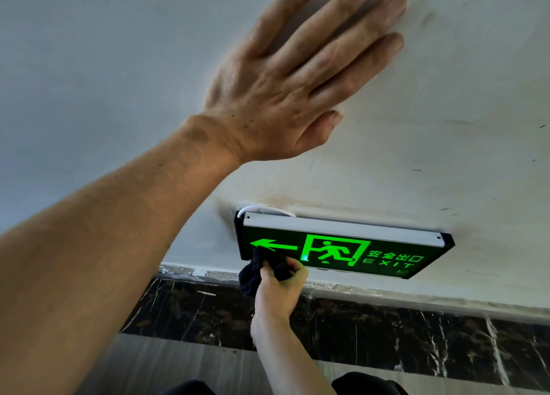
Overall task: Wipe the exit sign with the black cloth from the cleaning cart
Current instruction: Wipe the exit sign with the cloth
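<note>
A lit green exit sign [357, 251] with a left arrow, a running figure and the word EXIT is fixed low on the white wall [446, 126], just above the skirting. My right hand [278, 287] reaches up from below and grips a bunched black cloth [256, 271], which presses on the sign's lower left corner under the arrow. My left hand [294, 76] lies flat on the wall above the sign, fingers spread, holding nothing.
A dark marble skirting board [401, 338] runs along the wall's foot, with a chipped white edge above it. Grey floor tiles [178, 365] lie below. A white cable [262, 208] loops out behind the sign's top left corner. My dark-clad knees show at the bottom edge.
</note>
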Demonstrator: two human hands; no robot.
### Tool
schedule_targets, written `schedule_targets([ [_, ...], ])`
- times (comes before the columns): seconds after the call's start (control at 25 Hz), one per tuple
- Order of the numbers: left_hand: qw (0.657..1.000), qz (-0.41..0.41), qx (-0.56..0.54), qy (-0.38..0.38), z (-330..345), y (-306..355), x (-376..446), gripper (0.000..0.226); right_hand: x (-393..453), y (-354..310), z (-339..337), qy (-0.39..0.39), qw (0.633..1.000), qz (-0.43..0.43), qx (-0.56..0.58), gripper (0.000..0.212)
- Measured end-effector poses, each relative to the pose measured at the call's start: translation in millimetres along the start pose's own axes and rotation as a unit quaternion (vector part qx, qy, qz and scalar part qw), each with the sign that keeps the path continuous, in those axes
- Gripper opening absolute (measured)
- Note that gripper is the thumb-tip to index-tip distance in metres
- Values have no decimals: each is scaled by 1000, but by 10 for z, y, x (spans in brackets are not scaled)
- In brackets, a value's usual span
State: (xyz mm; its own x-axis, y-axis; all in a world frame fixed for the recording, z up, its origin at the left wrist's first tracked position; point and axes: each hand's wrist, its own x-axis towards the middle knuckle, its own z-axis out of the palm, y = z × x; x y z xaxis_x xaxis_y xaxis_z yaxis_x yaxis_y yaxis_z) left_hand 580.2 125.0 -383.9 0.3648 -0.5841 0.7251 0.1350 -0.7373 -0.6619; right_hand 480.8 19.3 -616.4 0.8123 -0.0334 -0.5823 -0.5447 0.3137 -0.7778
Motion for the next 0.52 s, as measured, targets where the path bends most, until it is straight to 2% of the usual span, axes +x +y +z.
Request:
schedule_targets([
  [0.52,1000,-3,15,3,0,-5,-40,69,456,-467,-791,68,993,-81,52,33],
])
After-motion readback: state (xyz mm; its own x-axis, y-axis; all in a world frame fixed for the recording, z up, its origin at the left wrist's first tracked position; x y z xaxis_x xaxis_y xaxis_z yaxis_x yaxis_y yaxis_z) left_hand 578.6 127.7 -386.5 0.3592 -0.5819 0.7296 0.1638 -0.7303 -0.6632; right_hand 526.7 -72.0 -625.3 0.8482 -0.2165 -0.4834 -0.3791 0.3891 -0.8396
